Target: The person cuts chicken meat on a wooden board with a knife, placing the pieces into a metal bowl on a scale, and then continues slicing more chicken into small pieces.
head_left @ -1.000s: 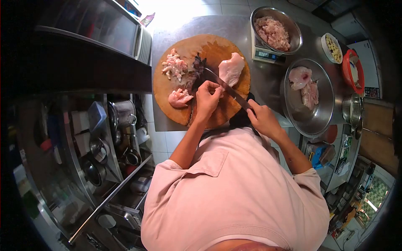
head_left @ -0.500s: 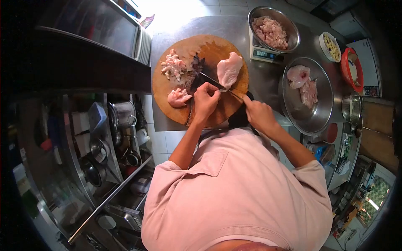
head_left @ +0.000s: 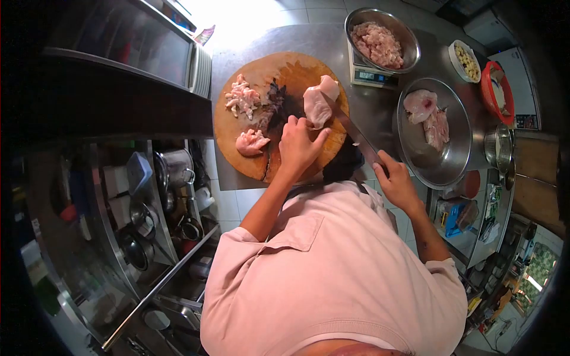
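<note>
A large piece of pale raw meat (head_left: 317, 105) lies at the right of the round wooden board (head_left: 297, 65). My right hand (head_left: 395, 179) grips the handle of a long knife (head_left: 357, 134), whose blade reaches up to the right side of this meat. My left hand (head_left: 301, 142) rests over the lower part of the board, fingers apart, its fingertips at the meat's lower end. On the board's left lie a pile of small trimmings (head_left: 242, 98) and a smaller pink piece (head_left: 251, 142).
A bowl of minced meat (head_left: 378, 44) stands on a scale (head_left: 373, 76). To the right, a large metal basin (head_left: 416, 159) holds more meat. Beyond it are a white bowl (head_left: 465, 61) and a red basket (head_left: 490, 95). Shelves with pots (head_left: 176, 166) stand at left.
My right hand and the knife have moved right, and the blade now points up at the meat. My left hand has spread its fingers. The large meat piece has shifted slightly and looks partly folded.
</note>
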Available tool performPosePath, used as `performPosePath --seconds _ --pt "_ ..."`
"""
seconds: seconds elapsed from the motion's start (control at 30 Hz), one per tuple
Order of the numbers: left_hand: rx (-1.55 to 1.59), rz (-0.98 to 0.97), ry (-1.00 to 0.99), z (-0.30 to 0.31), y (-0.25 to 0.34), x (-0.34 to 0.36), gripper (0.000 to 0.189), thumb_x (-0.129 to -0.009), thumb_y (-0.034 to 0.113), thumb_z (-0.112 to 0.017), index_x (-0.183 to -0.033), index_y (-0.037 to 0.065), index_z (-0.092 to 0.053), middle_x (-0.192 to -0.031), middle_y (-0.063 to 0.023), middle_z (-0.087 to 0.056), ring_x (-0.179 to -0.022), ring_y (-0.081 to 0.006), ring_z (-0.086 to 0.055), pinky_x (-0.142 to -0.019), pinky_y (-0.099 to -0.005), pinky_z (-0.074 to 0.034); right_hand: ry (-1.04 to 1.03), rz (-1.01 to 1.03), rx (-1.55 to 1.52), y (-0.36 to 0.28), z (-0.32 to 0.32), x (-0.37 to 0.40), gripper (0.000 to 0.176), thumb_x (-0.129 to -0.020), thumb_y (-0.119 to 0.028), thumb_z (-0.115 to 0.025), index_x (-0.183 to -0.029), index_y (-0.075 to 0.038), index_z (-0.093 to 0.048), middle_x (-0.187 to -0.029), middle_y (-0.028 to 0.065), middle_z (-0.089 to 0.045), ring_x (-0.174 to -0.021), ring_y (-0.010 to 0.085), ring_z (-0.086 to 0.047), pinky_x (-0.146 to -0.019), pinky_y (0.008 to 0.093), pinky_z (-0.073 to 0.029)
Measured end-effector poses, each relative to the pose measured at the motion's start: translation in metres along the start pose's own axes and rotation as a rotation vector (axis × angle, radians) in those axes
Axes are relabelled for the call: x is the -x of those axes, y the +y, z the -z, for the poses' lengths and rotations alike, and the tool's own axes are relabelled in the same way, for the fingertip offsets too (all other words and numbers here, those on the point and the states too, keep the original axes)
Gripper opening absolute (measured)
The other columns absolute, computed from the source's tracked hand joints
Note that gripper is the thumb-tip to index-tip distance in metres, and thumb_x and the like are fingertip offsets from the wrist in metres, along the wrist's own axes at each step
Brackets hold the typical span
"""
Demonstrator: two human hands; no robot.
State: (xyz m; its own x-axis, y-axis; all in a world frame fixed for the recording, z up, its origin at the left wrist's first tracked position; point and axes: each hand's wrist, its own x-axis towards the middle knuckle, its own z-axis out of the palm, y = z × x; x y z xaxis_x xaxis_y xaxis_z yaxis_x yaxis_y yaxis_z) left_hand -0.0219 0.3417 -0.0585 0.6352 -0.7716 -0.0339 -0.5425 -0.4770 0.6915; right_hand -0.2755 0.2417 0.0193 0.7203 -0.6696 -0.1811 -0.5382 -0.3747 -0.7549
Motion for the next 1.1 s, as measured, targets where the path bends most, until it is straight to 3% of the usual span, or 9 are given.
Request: performPosePath --seconds 0.07,0.23,0.3,0.37,0.5,0.67,0.8,0.97,1.1 --pt "-0.152 -0.028 0.086 -0.009 0.007 -0.005 0.034 -0.089 0.034 -0.086 -0.095 0.005 -0.071 -0.107 -0.0145 -0.059 -0.105 -0.0362 -0.064 -0.085 -0.0488 -0.056 0.024 0.002 -0.021 0.002 -0.003 -0.001 0.018 -0.106 -0.015 -0.065 -0.108 0.001 -0.058 -0.076 0.0219 -0.062 -0.062 0.0362 -0.057 -0.062 0.0456 -0.043" --pt "-0.119 -0.111 0.111 -0.018 -0.011 -0.018 0.029 -0.092 0.029 -0.083 -0.091 0.004 -0.069 -0.104 -0.0123 -0.060 -0.103 -0.0354 -0.063 -0.085 -0.0495 -0.056 0.090 0.028 -0.054 0.004 -0.009 -0.002 0.019 -0.106 -0.015 -0.066 -0.109 0.002 -0.058 -0.075 0.0206 -0.061 -0.060 0.0303 -0.054 -0.060 0.0432 -0.042" --pt "-0.017 -0.051 0.022 -0.009 -0.018 -0.020 0.029 -0.092 0.027 -0.083 -0.087 0.002 -0.070 -0.098 -0.0127 -0.062 -0.099 -0.0369 -0.064 -0.084 -0.0507 -0.055 0.045 -0.070 -0.066 -0.005 -0.006 -0.001 0.016 -0.105 -0.014 -0.062 -0.105 0.001 -0.054 -0.084 0.0274 -0.065 -0.084 0.0535 -0.065 -0.069 0.0526 -0.047" --pt "0.077 -0.042 0.004 -0.001 -0.033 -0.026 0.027 -0.093 0.023 -0.082 -0.088 -0.001 -0.072 -0.093 -0.0129 -0.064 -0.090 -0.0341 -0.068 -0.079 -0.0461 -0.055 0.036 -0.070 -0.065 -0.002 -0.006 -0.001 0.017 -0.105 -0.014 -0.062 -0.106 0.001 -0.054 -0.084 0.0273 -0.065 -0.085 0.0535 -0.065 -0.070 0.0525 -0.047" --pt "0.597 0.145 -0.087 0.019 -0.069 -0.041 0.019 -0.101 0.013 -0.077 -0.094 -0.002 -0.068 -0.090 -0.0066 -0.068 -0.081 -0.0115 -0.070 -0.069 -0.0302 -0.058 0.024 -0.076 -0.060 -0.001 -0.009 -0.004 0.017 -0.105 -0.015 -0.062 -0.106 0.001 -0.055 -0.085 0.0271 -0.066 -0.086 0.0531 -0.065 -0.070 0.0521 -0.047" --pt "1.181 0.304 0.018 0.005 -0.085 -0.054 0.010 -0.106 0.000 -0.066 -0.097 0.000 -0.061 -0.093 -0.0071 -0.068 -0.086 -0.0148 -0.072 -0.089 -0.0358 -0.070 -0.006 -0.047 -0.075 -0.005 -0.014 -0.014 0.017 -0.105 -0.015 -0.062 -0.105 0.001 -0.055 -0.084 0.0267 -0.066 -0.086 0.0518 -0.066 -0.070 0.0514 -0.048" --pt "1.261 0.390 0.094 0.001 -0.069 -0.054 0.006 -0.106 0.001 -0.066 -0.105 -0.004 -0.064 -0.100 -0.0101 -0.071 -0.090 -0.0178 -0.075 -0.090 -0.0365 -0.070 -0.056 -0.023 -0.066 -0.002 -0.015 -0.022 0.017 -0.105 -0.014 -0.062 -0.103 0.001 -0.054 -0.083 0.0262 -0.066 -0.084 0.0511 -0.067 -0.069 0.0510 -0.048" --pt "1.374 0.481 0.104 -0.004 -0.064 -0.044 0.024 -0.106 0.006 -0.072 -0.123 -0.010 -0.066 -0.113 -0.0154 -0.075 -0.097 -0.0202 -0.077 -0.090 -0.0359 -0.070 -0.077 -0.013 -0.060 -0.005 -0.014 -0.033 0.017 -0.104 -0.014 -0.061 -0.102 0.001 -0.054 -0.081 0.0257 -0.065 -0.080 0.0510 -0.066 -0.068 0.0509 -0.048" --pt "1.244 0.499 0.178 -0.002 -0.039 -0.037 0.022 -0.103 0.009 -0.077 -0.115 -0.008 -0.069 -0.105 -0.0126 -0.076 -0.092 -0.0167 -0.076 -0.085 -0.0320 -0.068 -0.103 0.003 -0.057 -0.007 -0.014 -0.045 0.017 -0.104 -0.015 -0.062 -0.102 0.000 -0.055 -0.080 0.0257 -0.065 -0.078 0.0507 -0.065 -0.067 0.0507 -0.048"
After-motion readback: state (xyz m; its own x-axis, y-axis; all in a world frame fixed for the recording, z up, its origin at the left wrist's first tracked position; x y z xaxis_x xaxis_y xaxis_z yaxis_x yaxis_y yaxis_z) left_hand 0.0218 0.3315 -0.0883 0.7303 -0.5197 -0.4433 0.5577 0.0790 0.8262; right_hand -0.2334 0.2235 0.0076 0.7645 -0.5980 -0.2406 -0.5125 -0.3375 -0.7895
